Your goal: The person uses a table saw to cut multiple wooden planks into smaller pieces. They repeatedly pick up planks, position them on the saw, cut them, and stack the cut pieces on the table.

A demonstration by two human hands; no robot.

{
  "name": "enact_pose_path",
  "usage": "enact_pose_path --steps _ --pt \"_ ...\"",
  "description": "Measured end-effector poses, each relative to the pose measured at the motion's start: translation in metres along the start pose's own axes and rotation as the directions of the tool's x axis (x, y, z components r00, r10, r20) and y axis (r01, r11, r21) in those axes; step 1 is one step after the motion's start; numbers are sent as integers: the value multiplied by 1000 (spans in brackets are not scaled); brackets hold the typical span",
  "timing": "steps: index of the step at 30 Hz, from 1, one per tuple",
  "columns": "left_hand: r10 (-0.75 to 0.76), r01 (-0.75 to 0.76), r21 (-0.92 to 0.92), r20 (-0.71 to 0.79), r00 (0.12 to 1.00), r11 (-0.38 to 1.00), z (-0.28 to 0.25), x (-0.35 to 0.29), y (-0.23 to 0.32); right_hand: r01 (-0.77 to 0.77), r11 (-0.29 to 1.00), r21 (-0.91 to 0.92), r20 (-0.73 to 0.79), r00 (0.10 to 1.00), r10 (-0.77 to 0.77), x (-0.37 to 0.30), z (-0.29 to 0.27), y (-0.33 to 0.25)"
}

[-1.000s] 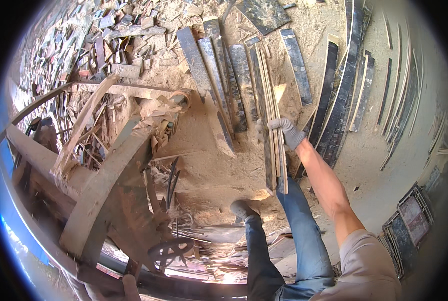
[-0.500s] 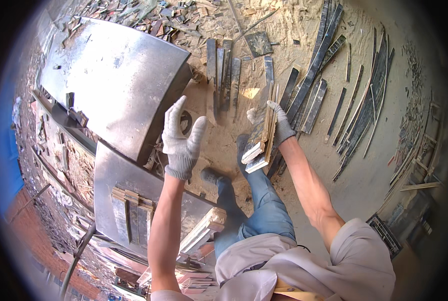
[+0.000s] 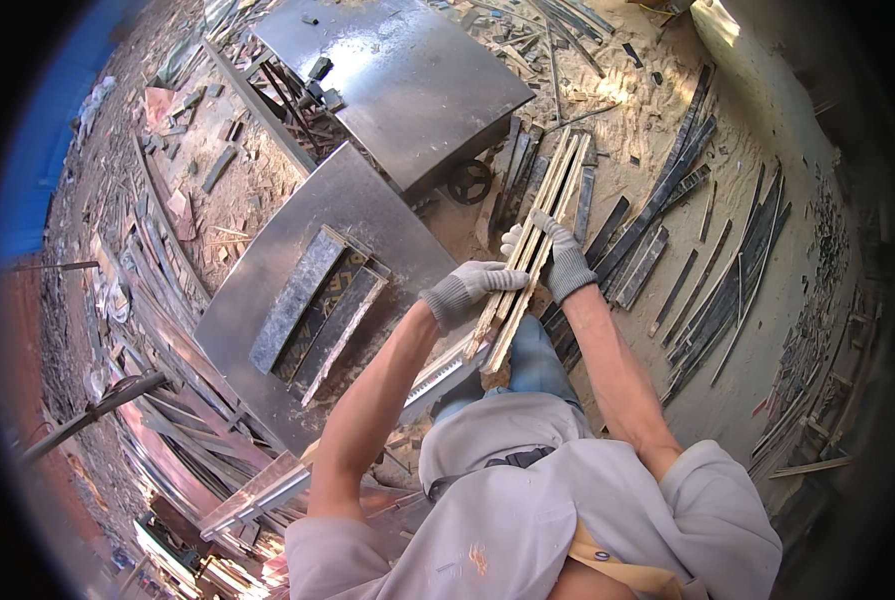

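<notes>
A small bundle of plywood strips with pale, rough edges slants up and away in front of my body. My right hand, in a white knit glove with a grey cuff, grips the bundle around its right side. From the left, my gloved left hand is closed on the lower part of the same strips. Left of my hands, several dark-faced wood pieces lie on the near metal tabletop. A pale toothed bar at that tabletop's edge is partly hidden by my left arm.
A second metal tabletop stands beyond the near one, with a dark handwheel below its edge. Long dark strips and curved strip piles cover the sandy ground at right. Scrap wood is heaped at left.
My left hand has come over from open air and closed on the strips. The bundle has swung more lengthwise across my front. My view has shifted toward the left.
</notes>
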State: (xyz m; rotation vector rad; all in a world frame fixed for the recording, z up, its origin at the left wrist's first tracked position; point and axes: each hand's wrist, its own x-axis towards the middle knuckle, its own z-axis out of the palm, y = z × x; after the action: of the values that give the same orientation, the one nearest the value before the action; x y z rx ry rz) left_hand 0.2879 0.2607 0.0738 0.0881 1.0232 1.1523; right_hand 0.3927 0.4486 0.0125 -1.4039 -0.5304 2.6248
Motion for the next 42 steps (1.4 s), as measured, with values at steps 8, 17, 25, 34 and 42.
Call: enact_pose_path --steps 8,17,25,34,42 --pt "266 -277 155 90 960 948 -44 -22 -32 195 957 -214 185 970 -156 -19 33 11" --pt "706 -601 436 -124 697 670 -25 -30 11 764 417 -493 708 631 -317 -73 58 -2" --pt "827 -825 57 -23 561 562 31 -70 71 662 52 -747 616 720 -320 -117 19 -36" --pt "841 -864 -46 -207 500 502 7 -39 45 512 330 -793 495 857 -141 -134 42 -40" --pt "629 -674 -321 -245 738 665 -24 6 54 294 307 -905 291 955 -57 -109 87 -63"
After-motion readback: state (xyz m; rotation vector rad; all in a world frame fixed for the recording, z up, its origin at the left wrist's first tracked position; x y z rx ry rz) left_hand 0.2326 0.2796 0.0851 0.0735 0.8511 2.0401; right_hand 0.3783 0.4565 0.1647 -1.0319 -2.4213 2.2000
